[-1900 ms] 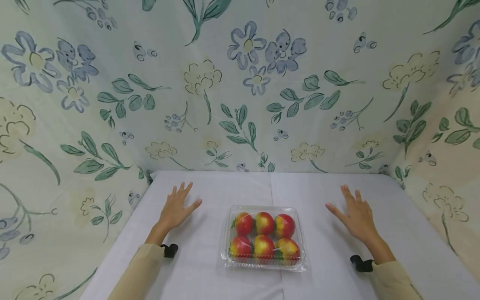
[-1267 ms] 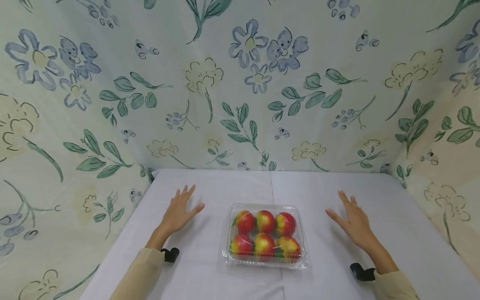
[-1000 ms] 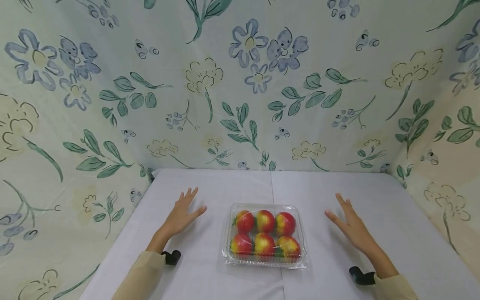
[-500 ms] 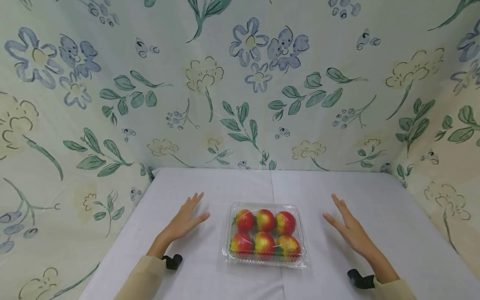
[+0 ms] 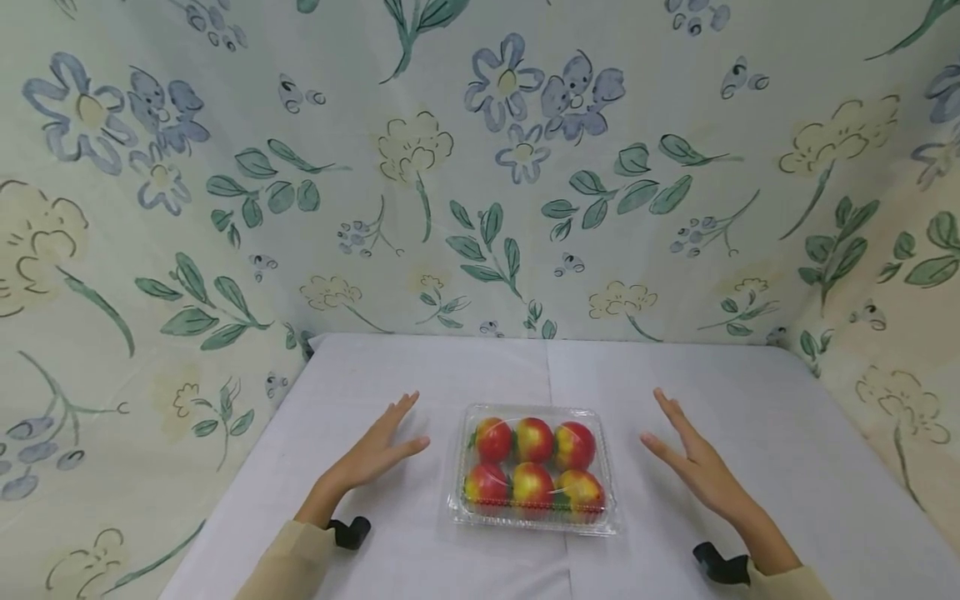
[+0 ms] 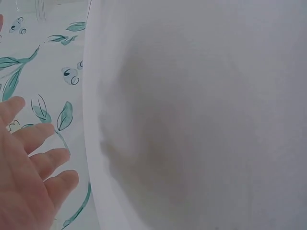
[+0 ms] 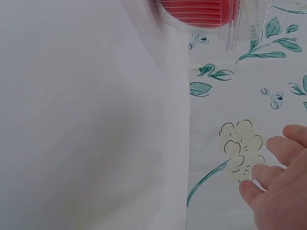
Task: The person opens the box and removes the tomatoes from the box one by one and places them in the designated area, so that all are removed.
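A clear plastic clamshell box (image 5: 456,508) lies on the white-covered table, holding several red and yellow fruits (image 5: 533,439) that look like apples or mangoes, set in two rows. My left hand (image 5: 371,454) hovers to the left of the box, fingers extended and thumb apart, touching nothing. On the other side, my right hand (image 5: 701,467) is held likewise, with a gap between it and the box. In the right wrist view, a corner of the box (image 7: 229,24) shows at the top edge. The left wrist view shows my left fingers (image 6: 36,136) outstretched above the cloth.
A white cloth (image 5: 420,558) with a seam down its middle covers the table. Floral fabric (image 5: 480,167) hangs behind and on both sides. Black wrist cameras (image 5: 349,532) sit on both wrists at the beige cuffs.
Both hands have drifted inward toward the box and turned so the palms face each other more. The box stays where it was; the head view has shifted slightly.
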